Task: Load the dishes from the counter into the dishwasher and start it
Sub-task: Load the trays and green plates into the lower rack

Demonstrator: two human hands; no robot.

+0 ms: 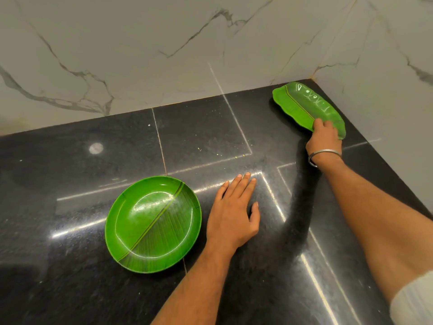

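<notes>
Right hand: the right hand [324,143] grasps the near end of the leaf-shaped plate [304,105], thumb on the upper face and the other fingers hidden beneath the rim; a metal bangle [324,154] circles the wrist.
Left hand: the left hand [232,212] lies palm down on the counter [70,207], fingers straight and close together, thumb spread to the side, holding nothing; it sits just beside the round plate [153,224] without touching it.
Leaf-shaped plate: long, glossy green, printed like a banana leaf with a dark midrib; it sits at the far right corner of the counter, close to where the two walls meet, its near end in the hand's grip. Whether that end is raised off the counter cannot be told. Pale streaks and small rings mark its surface.
Round plate: bright green, shallow, with a raised rim and a diagonal leaf midrib across it; it rests flat near the middle of the counter, towards the front, and nothing lies in it.
Counter: black polished stone with pale seams and a few small crumbs [199,148] near the middle.
Walls: grey-veined marble wall [140,55] panels along the back and right edges.
</notes>
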